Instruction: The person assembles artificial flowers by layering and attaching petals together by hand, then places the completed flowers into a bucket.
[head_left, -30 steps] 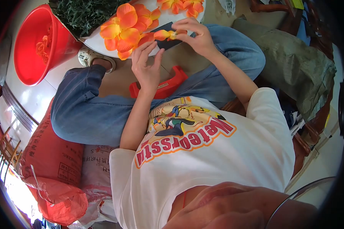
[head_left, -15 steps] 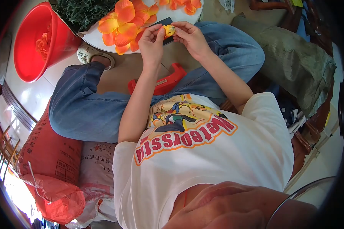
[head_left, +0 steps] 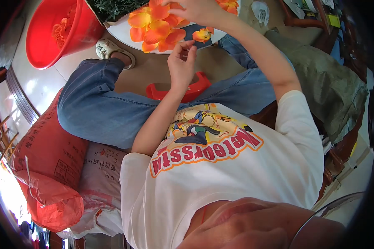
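My right hand (head_left: 197,11) reaches across the white table over a pile of orange and yellow artificial petals (head_left: 156,29). Its fingers are apart at the petals, partly cut off by the upper frame edge. At the table's near edge, my left hand (head_left: 182,66) is raised with thumb and fingers loosely bent and a gap between them; I see nothing in it. Just right of its fingertips lies a small orange-and-yellow artificial flower (head_left: 202,35), on a dark flat piece (head_left: 215,38) on the white table (head_left: 124,36).
Dark green foliage (head_left: 112,9) sits in a box at the table's left. A red bucket (head_left: 41,45) with orange petals stands beside it. Below the table is a red plastic stool (head_left: 187,92). Full sacks (head_left: 54,145) lie at left, a grey-green sack (head_left: 320,79) at right.
Both hands held the small flower together; now it lies on the dark piece. My right hand has moved up and left over the petals. My left hand has drawn back slightly, and the view has shifted.
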